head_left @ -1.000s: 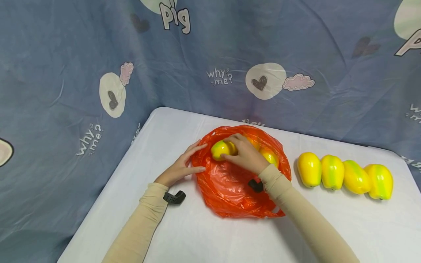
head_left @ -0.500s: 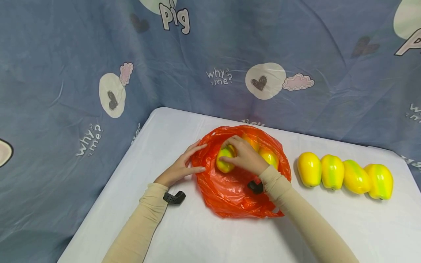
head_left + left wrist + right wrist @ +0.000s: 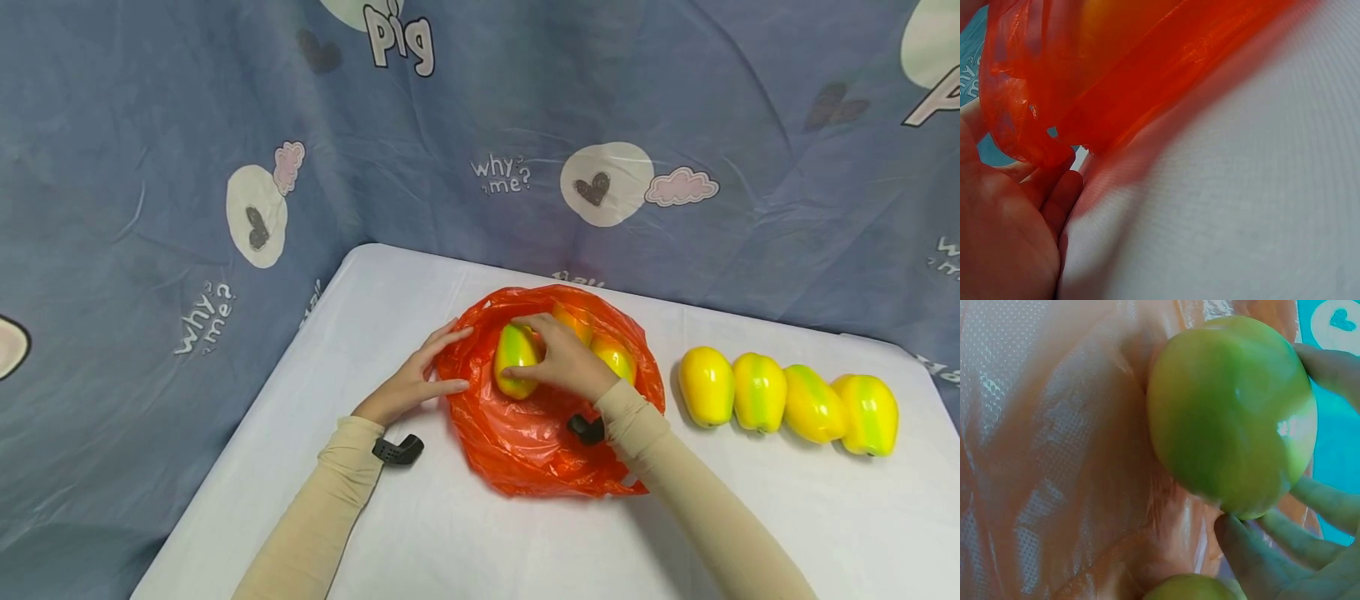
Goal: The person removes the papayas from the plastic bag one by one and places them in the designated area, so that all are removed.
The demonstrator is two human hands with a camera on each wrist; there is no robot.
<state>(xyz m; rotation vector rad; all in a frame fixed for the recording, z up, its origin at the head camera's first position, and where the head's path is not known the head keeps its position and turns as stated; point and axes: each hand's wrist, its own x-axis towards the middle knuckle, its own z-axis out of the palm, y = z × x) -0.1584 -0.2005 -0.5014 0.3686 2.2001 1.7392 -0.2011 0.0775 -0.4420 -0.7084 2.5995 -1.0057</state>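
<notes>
A red plastic bag lies open on the white table. Inside it, my right hand holds a yellow-green mango at the bag's left side, thumb on the near end and fingers over the far end. The right wrist view shows that mango large, between thumb and fingertips. Two other mangoes, one of them a partly covered mango, sit to the right in the bag. My left hand touches the bag's left edge, fingers and thumb spread and fairly straight; in the left wrist view its fingers lie against the thin plastic.
Several mangoes stand in a row on the table right of the bag. A printed blue-grey cloth hangs behind and left of the table. Each wrist wears a black device, such as the left wrist device.
The mango in my right hand has turned from lying sideways to pointing toward and away from me, and moved slightly right and nearer. My left hand has stayed still.
</notes>
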